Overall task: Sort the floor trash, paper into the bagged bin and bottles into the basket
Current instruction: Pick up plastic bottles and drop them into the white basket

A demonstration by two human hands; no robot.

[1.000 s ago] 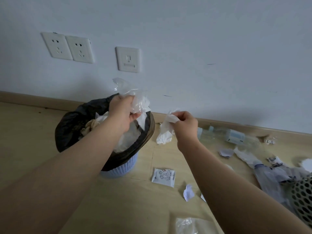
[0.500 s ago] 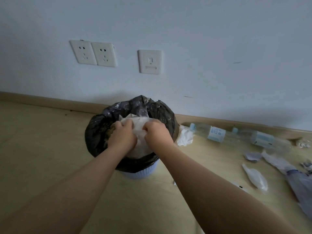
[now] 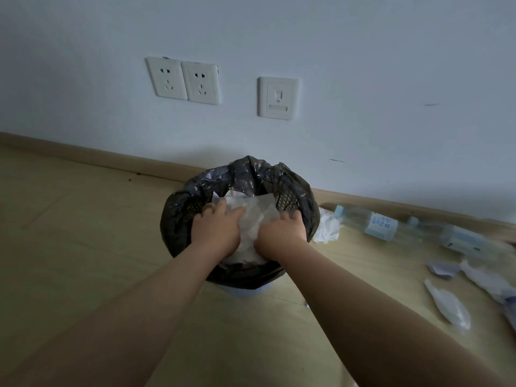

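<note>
Pressing paper (image 3: 258, 216) into the bagged bin (image 3: 252, 170), left hand (image 3: 216, 229) and right hand (image 3: 280, 231), each grip apparently spread.

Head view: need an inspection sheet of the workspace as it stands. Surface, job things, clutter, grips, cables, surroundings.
Surface: wood-look floor, litter on it right of the bin.
Job's things: bin lined with a black bag, by the skirting; white paper wad in it; bottle and second bottle lying along the wall; basket not in view.
Clutter: crumpled paper beside the bin, on its right; scrap and plastic wrapper further right.
Grips: left hand and right hand both press down on the paper wad, inside the bin.
Cables: nothing seen.
Surroundings: white wall, two sockets, wall plate.
</note>
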